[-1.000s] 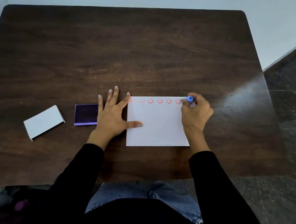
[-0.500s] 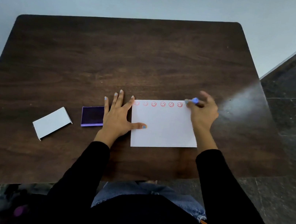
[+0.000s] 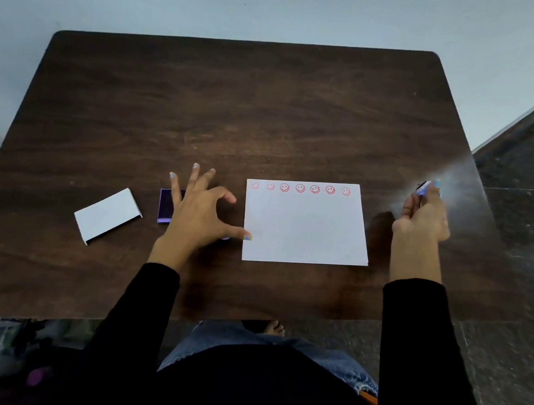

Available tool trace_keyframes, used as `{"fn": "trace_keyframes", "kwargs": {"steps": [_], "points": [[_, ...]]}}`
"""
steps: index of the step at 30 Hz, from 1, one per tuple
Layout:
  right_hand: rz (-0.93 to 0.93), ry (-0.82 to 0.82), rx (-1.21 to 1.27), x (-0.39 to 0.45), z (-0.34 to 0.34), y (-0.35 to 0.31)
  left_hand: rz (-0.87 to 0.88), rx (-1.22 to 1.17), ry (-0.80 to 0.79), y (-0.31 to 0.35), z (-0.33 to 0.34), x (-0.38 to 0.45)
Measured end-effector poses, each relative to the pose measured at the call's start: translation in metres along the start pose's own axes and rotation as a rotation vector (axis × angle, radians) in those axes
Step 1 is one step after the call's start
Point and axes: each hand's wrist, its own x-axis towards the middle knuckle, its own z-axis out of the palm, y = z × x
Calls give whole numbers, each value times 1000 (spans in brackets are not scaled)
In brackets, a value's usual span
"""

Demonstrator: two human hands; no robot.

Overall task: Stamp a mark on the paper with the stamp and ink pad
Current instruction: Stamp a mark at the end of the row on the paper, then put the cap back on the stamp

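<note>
Landmark: the paper [image 3: 305, 223], lying flat on the dark wooden bench [image 3: 237, 111]; every place below is given from it.
Just changed: the right hand [image 3: 422, 218] has come away from the paper's far right corner and is now off the sheet, to its right, raised over bare bench.
Stamp: the stamp [image 3: 423, 187] sits pinched in the right-hand fingers [image 3: 436, 185], which are closed round it, its dark face clear of the paper.
Marks: seven red smiley marks [image 3: 300, 188] run along the paper's far edge; half a second back six showed, with the hand covering the corner, so the seventh is fresh.
Left hand: the left hand [image 3: 200, 213] was pressed flat on the paper's left edge; now it has lifted and shifted left, fingers spread and holding nothing, only the thumb tip at the sheet's left margin.
Ink pad: the purple ink pad [image 3: 165, 204] lies left of the paper, partly under the left hand.
Lid: a white lid [image 3: 107, 215] lies further left again.
Meaning: the row looks full, so I judge this stamping pass complete.
</note>
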Motion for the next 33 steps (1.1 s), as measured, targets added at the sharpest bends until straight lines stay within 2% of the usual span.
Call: {"fn": "trace_keyframes", "kwargs": {"steps": [13,22,28,30,33], "points": [[34,-68,-56,-16,3,6,-69,-21,-79,-9,2,-15],[56,-150,-11,-27,18,11,-35,-24,1,-19,2,-17],[78,-273,-24,-49,42,29,-19,18,-93,-22,-6,-15],[103,-315,-30,-60,53,36,-20,-71,-50,-22,-11,-14],[165,-396,-51,-78,72,51,-55,-270,98,-19,-28,-4]]}}
